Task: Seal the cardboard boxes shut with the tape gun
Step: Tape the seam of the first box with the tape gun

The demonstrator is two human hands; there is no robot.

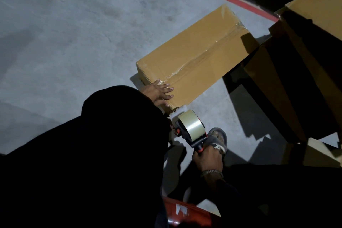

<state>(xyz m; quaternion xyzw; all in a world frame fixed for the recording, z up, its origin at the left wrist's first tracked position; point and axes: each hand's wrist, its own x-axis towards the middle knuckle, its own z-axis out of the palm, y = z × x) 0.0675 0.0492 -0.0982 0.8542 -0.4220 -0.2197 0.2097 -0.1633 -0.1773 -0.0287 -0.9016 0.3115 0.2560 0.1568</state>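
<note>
One cardboard box (192,57) on the floor, top seam taped. Left hand (161,92) flat, fingers straight, pressing its near end. Right hand (208,159) wrapped round the tape gun (188,127) handle at the box's near edge. Box looks stiff, light; brace on top.

A long brown cardboard box (194,61) is set on the grey concrete floor (74,42); taller stacked cardboard boxes (305,52) are placed right of it.

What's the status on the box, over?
Left hand flat on box. Right hand grips tape gun at box's near end. Top seam taped. Nothing blocking.
</note>
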